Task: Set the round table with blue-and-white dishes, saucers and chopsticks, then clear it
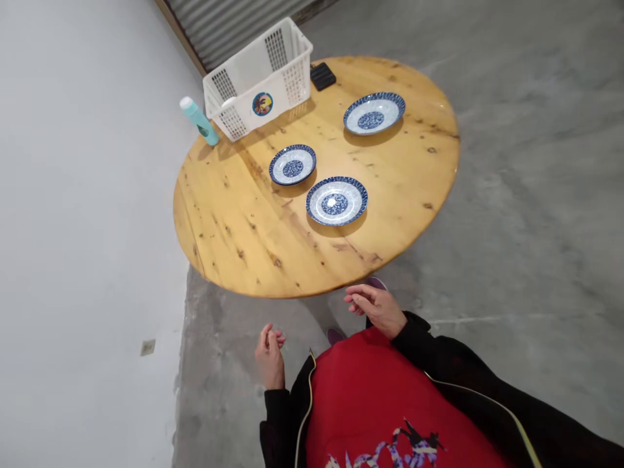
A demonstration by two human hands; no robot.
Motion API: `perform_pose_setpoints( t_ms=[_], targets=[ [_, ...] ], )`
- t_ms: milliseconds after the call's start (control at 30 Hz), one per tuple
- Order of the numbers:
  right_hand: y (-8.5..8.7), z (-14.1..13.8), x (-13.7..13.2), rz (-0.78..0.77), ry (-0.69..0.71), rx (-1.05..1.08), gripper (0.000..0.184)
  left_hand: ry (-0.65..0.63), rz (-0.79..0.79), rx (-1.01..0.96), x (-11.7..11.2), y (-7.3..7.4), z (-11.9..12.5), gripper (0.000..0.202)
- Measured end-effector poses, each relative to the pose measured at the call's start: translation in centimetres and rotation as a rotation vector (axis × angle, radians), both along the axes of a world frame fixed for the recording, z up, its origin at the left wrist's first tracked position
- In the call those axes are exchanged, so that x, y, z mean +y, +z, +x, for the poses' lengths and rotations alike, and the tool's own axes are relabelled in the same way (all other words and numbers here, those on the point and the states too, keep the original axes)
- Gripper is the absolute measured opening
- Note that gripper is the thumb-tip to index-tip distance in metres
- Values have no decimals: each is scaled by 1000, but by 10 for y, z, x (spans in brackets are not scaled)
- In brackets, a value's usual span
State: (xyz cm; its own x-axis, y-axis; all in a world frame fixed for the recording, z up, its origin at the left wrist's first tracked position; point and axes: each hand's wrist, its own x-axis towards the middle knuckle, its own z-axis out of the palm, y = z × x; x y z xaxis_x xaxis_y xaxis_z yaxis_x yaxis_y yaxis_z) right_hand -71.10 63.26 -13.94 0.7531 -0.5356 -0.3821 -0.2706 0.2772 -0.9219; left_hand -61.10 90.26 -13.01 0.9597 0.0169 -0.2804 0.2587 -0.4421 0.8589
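Note:
Three blue-and-white patterned plates lie on a round wooden table point(234, 221): a small one point(292, 164) at the left, a larger one point(336, 200) nearest me, and another point(374, 112) farther right. My left hand point(270, 354) hangs below the table's near edge with fingers loosely curled and nothing in it. My right hand point(376, 307) hovers just off the table's near edge, fingers relaxed and slightly apart, holding nothing. Both hands are clear of the plates.
A white plastic basket point(258, 81) stands at the table's far left, with a teal bottle point(199, 121) beside it and a small black object point(322, 75) to its right. A white wall runs along the left. Grey concrete floor surrounds the table.

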Motion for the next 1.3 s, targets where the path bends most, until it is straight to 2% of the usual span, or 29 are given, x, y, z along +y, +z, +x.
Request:
perform_pose_setpoints(
  t_ms=[67,167,300,433,567,667,800,900,1033,1300],
  targets=[
    [3,-3,10,-8,25,7,37,-21,-17,-4,5,0,2,56],
    [8,-6,18,-11,40,24,36,-71,-52,-6,-1,2,12,54],
    [9,-4,19,-9,19,42,35,-166,-87,-5,-25,10,38,45],
    [5,17,11,28,-11,46,33,-266,-96,-24,-53,19,73,41],
    [-1,52,-3,135,-102,45,38,-341,-53,-5,-82,26,109,41],
    [-6,78,-24,235,-259,37,47,-400,-24,17,-103,31,133,42],
    [-12,104,-60,263,-480,43,53,-437,0,59,-130,36,156,45],
    [-15,118,-85,272,-575,29,55,-443,-1,104,-147,35,166,50],
    [-15,131,-103,285,-636,50,55,-481,-26,150,-168,34,177,51],
    [-21,151,-108,190,-679,116,51,-585,-76,209,-202,36,205,48]
  ],
)
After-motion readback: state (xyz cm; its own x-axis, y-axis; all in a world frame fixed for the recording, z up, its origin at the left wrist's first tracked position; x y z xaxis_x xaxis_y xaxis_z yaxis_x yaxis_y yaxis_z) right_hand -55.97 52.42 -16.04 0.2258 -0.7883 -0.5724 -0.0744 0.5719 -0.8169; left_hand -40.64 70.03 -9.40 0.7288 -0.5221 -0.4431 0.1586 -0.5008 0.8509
